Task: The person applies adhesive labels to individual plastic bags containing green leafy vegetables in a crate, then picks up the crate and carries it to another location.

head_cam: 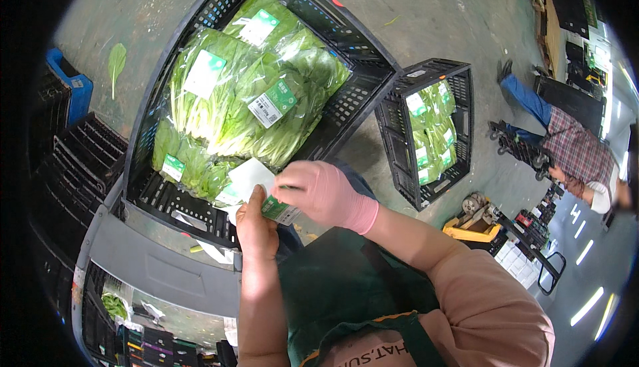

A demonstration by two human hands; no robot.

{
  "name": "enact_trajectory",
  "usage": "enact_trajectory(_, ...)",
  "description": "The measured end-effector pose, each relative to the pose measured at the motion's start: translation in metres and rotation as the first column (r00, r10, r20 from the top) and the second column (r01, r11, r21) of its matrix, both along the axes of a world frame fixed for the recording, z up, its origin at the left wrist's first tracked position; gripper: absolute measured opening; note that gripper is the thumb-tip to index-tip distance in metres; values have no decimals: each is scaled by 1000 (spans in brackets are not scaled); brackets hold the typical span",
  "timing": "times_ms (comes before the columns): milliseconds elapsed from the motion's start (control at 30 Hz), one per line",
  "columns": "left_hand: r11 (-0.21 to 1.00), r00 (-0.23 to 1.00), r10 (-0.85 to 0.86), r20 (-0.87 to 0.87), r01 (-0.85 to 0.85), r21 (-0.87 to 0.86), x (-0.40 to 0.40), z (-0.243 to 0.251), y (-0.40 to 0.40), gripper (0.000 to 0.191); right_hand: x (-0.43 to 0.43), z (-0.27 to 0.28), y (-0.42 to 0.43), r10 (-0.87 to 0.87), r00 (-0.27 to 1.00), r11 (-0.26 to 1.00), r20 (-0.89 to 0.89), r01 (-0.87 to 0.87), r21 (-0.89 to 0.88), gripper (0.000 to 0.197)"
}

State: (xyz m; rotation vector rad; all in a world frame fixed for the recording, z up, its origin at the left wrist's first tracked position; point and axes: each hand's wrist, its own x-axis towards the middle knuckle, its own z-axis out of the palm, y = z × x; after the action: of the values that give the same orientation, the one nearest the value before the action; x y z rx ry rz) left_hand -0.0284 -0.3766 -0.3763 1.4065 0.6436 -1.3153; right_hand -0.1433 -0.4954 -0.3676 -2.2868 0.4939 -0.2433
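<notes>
My left hand [257,229], bare, grips a strip of labels with the thumb on top. The strip has a white blank part [249,177] and a green-and-white printed label [280,211]. My right hand [327,194], in a pink glove, has its fingertips bent together at the label's upper edge; whether they pinch it is hard to make out. Just beyond both hands is a large black plastic crate [367,50]. Inside it lie several clear bags of leafy greens [234,102], most with a green-and-white label [273,103] on top.
A second black crate [399,152] of bagged greens stands on the floor to the right. Further right are a person [574,139] by a wheeled dolly [524,149] and a yellow pallet jack [469,231]. Black crates [75,167] and a grey cart panel [164,277] lie at left.
</notes>
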Motion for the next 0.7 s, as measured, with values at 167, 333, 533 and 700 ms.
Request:
enact_trajectory(167, 998, 997, -58, 53, 58, 3, -13, -5, -12, 27, -2, -6, -14, 37, 997, 999, -70, -36, 28, 21)
enact_trajectory(333, 990, 990, 116, -79, -109, 90, -20, -13, -33, 23, -9, -7, -13, -42, 999, 996, 9, 42, -82, 21)
enact_trajectory(533, 988, 974, -146, 173, 153, -24, -23, -21, -52, 19, -17, -18, -28, -195, 977, 979, -91, 199, 42, 18)
enact_trajectory(700, 992, 997, 30, -66, -22, 122, -28, -27, -68, 22, -25, -19, -32, -152, 986, 976, -62, 140, -165, 15)
